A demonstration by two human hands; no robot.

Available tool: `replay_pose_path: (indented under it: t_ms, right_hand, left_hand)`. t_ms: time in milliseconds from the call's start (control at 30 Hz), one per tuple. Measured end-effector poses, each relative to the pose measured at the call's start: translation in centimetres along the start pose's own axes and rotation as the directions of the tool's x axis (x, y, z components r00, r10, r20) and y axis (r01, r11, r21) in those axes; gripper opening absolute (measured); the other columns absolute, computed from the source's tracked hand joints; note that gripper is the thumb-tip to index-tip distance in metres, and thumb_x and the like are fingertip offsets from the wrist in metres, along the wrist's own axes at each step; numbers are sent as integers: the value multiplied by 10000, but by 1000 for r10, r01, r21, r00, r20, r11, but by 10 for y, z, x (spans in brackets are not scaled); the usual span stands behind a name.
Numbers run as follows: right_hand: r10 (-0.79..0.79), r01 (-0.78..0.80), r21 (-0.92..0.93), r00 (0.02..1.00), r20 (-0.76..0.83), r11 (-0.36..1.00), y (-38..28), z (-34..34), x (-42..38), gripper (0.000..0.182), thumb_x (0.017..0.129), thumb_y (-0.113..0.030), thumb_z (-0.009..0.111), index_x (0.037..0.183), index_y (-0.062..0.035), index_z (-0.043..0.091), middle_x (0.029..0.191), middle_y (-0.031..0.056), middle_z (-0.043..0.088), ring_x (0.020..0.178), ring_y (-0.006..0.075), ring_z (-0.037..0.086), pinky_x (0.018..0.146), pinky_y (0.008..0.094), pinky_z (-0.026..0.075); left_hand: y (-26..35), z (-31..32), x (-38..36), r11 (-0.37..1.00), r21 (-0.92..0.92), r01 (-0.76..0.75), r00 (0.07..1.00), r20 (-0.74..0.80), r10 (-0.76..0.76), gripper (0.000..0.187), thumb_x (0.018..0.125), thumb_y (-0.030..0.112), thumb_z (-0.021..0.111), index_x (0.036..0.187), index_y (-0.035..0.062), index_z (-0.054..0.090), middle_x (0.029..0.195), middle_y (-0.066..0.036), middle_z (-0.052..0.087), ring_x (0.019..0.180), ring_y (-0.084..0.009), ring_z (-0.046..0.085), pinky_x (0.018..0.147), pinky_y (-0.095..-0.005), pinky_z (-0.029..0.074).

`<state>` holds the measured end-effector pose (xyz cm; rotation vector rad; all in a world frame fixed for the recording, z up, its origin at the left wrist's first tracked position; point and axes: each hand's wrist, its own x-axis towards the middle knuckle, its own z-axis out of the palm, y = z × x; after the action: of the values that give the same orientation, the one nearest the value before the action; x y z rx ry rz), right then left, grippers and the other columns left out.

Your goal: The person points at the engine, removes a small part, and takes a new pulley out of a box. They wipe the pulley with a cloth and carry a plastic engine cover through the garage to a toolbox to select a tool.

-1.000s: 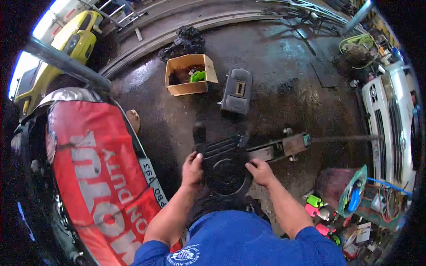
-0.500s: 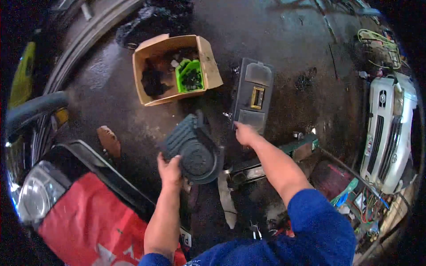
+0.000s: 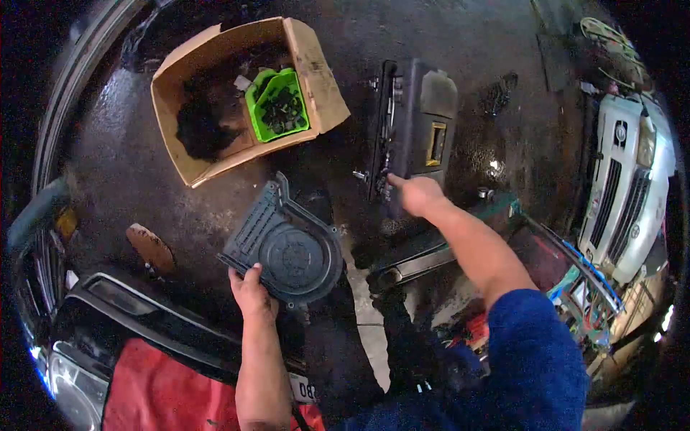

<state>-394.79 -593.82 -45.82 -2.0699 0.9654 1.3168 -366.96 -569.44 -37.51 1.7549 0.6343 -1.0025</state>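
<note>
My left hand (image 3: 251,292) grips the lower left edge of a dark grey plastic blower housing (image 3: 291,255), thumb on top. The housing has a round ribbed face and a flat slatted side. Out to the right, my right hand (image 3: 417,194) holds the left edge of a black toolbox lid (image 3: 435,100), which has a yellow-framed recess. That lid is tipped up, and a strip of the toolbox's inside (image 3: 384,115) shows along its left, too dark to make out the contents. My right fingertips are partly hidden behind the lid edge.
A cardboard box (image 3: 316,72) holding a green container (image 3: 260,133) of dark bits stands beyond the housing. A floor jack (image 3: 417,267) lies below the toolbox. A car front with a red cover (image 3: 165,381) is at lower left; a white vehicle (image 3: 622,187) is at right.
My right hand has raised the toolbox lid along its left edge, exposing part of the inside. My view has shifted, and the housing now lies flatter toward me in my left hand.
</note>
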Motion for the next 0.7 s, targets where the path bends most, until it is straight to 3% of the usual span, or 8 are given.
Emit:
replay_pose_path:
  t_ms: [167, 300, 367, 400, 567, 633, 667, 700]
  right_hand:
    - [73, -58, 134, 992, -106, 989, 64, 19, -87, 565, 823, -141, 538, 1365, -252, 428, 878, 155, 668, 803, 367, 637, 738, 437, 516]
    - [334, -68, 651, 896, -294, 756, 102, 50, -118, 415, 834, -72, 493, 1233, -159, 571, 1030, 188, 650, 913, 380, 622, 830, 418, 495]
    - [404, 122, 769, 793, -456, 628, 126, 73, -121, 373, 848, -65, 476, 1201, -109, 590, 1065, 204, 635, 955, 349, 634, 842, 367, 490]
    - [462, 101, 778, 755, -466, 620, 136, 84, -118, 381, 859, -29, 439, 1204, -78, 594, 779, 65, 620, 636, 122, 541, 638, 264, 454]
    - [609, 260, 955, 737, -293, 144, 177, 140, -95, 352, 884, -58, 451, 1205, -70, 595, 762, 19, 641, 647, 74, 561, 583, 257, 475]
    - [599, -65, 850, 738, -311, 523, 153, 86, -129, 349, 880, -83, 477, 1201, -139, 604, 808, 26, 658, 632, 99, 578, 549, 268, 491]
    - [620, 258, 965, 752, -223, 34, 153, 103, -129, 366, 855, -106, 507, 1199, -177, 607, 898, 77, 669, 705, 167, 623, 620, 318, 520]
    - [687, 62, 810, 496, -531, 583, 151, 117, -105, 393, 821, -146, 537, 1208, -186, 601, 1011, 119, 665, 870, 253, 644, 766, 364, 516]
  left_hand:
    - [7, 23, 11, 999, -46, 12, 1000, -28, -14, 528, 747, 19, 549, 1258, 43, 420, 1121, -125, 547, 974, -291, 565, 826, -448, 484]
    - [-11, 37, 41, 1000, 0, -14, 1000, -1, 14, 518, 759, 66, 548, 1262, 52, 426, 1131, -141, 532, 980, -315, 563, 815, -480, 490]
    - [-15, 57, 52, 999, 4, -42, 998, 41, 42, 491, 767, 83, 550, 1243, 41, 437, 1140, -142, 533, 995, -327, 560, 800, -485, 498]
    - [-12, 67, 48, 1000, 19, -16, 998, 56, 15, 435, 781, 115, 554, 1195, 16, 464, 1145, -136, 543, 1019, -326, 555, 837, -474, 481]
    - [-45, 56, 88, 988, -100, -120, 957, 252, 142, 276, 802, 183, 573, 995, -13, 596, 1055, -135, 588, 972, -279, 559, 873, -422, 444]
    - [-27, 89, 43, 997, 18, -74, 947, 314, 65, 246, 764, 167, 623, 918, -25, 618, 978, -148, 608, 912, -261, 579, 788, -412, 500]
    - [-46, 83, 37, 787, 186, -588, 759, 462, 458, 318, 747, 176, 624, 972, -49, 596, 979, -166, 612, 890, -273, 593, 798, -433, 511]
    - [-36, 84, 45, 889, 209, -407, 754, 626, 198, 418, 757, 207, 627, 1057, -74, 550, 1019, -185, 604, 922, -300, 593, 832, -440, 514]
